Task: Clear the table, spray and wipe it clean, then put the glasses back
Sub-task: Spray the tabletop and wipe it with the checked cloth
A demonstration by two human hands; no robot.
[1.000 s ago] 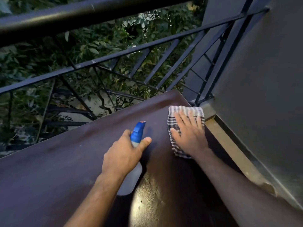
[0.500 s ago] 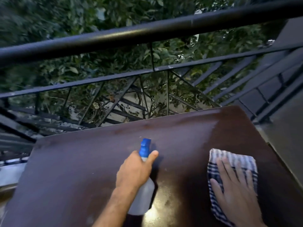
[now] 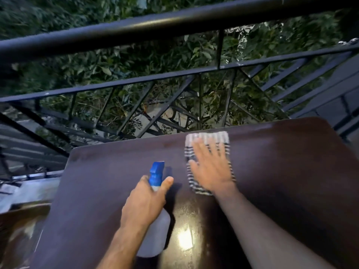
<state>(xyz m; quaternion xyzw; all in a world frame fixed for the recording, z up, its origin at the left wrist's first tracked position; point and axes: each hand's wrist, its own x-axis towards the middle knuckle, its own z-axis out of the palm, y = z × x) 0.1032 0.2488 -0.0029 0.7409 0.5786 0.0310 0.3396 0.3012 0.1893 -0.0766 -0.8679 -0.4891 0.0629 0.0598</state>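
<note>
A dark brown table (image 3: pixel 281 181) fills the lower part of the view. My left hand (image 3: pixel 144 204) grips a white spray bottle (image 3: pixel 156 237) with a blue nozzle, held just above the table's middle. My right hand (image 3: pixel 210 167) lies flat with fingers spread, pressing a black-and-white checked cloth (image 3: pixel 206 138) onto the table near its far edge. A wet sheen reflects light near the bottle. No glasses are in view.
A black metal railing (image 3: pixel 174 22) runs along the table's far side, with green foliage behind it. A pale ledge (image 3: pixel 29 191) lies to the left of the table.
My right hand has slid the cloth from the table's right side toward the far edge and the middle. The view has swung. The left hand keeps its hold on the bottle.
</note>
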